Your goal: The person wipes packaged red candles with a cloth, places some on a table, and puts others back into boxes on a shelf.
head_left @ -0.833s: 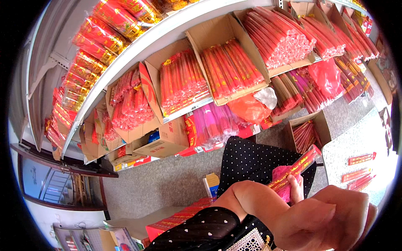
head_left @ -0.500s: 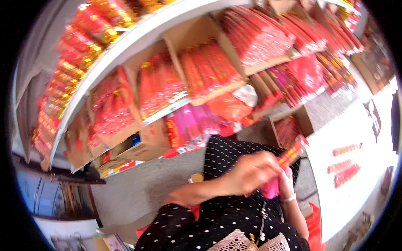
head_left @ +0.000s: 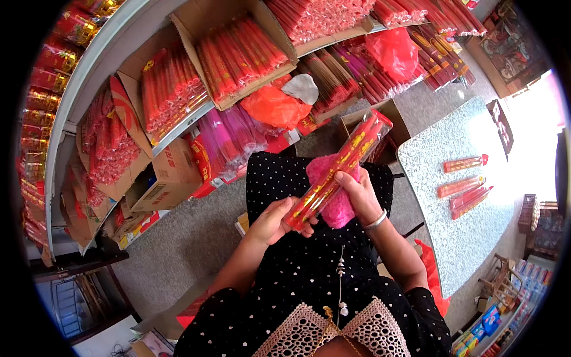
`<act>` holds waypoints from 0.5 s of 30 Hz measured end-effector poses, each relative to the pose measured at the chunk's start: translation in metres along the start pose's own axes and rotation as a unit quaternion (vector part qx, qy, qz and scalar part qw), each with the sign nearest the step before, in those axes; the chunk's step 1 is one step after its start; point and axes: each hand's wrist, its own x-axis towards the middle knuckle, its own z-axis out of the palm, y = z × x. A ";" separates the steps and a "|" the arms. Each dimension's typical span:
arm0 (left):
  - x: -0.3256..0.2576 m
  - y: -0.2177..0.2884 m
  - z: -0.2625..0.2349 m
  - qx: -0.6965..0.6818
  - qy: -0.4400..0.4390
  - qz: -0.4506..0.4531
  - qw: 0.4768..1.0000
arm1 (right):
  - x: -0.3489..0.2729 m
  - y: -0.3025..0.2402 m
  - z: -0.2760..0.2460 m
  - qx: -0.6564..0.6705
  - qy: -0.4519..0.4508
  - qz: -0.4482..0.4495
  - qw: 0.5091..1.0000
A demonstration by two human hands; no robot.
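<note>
A pack of red candles (head_left: 336, 172) in clear plastic, with gold markings, slants across my lap. Its lower end rests in my left hand (head_left: 269, 223), thumb on top and fingers curled beneath. Higher up, my right hand (head_left: 360, 193) wears a bracelet and presses its thumb on the pack. A pink cloth (head_left: 340, 211) is bunched under the pack and against my right palm, showing on both sides of the pack. Most of my right fingers are hidden behind the cloth.
At the right, a speckled table (head_left: 425, 154) carries several red packs (head_left: 458, 189). Ahead and left, a shelf (head_left: 95, 77) bears cardboard boxes of red packs (head_left: 241, 59). An open box (head_left: 392, 116) stands beyond my lap. An orange-red bag (head_left: 273, 108) lies by the lower stock.
The blurred left hand has moved off the cloth to the pack's lower end. The pack now lies longer in view, over the cloth. The whole view has shifted.
</note>
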 end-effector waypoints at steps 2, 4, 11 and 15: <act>0.010 0.006 0.002 -0.012 -0.049 -0.009 0.999 | 0.001 -0.005 0.004 0.000 -0.006 -0.004 1.000; 0.016 0.012 0.014 -0.032 -0.033 -0.030 0.999 | 0.002 -0.007 0.003 -0.006 -0.008 -0.003 1.000; 0.023 0.015 0.024 -0.012 0.020 0.003 1.000 | 0.009 -0.004 -0.004 0.022 -0.003 -0.038 0.999; 0.022 0.026 0.023 -0.018 0.073 0.058 0.995 | 0.008 -0.007 -0.007 0.042 0.034 -0.004 0.999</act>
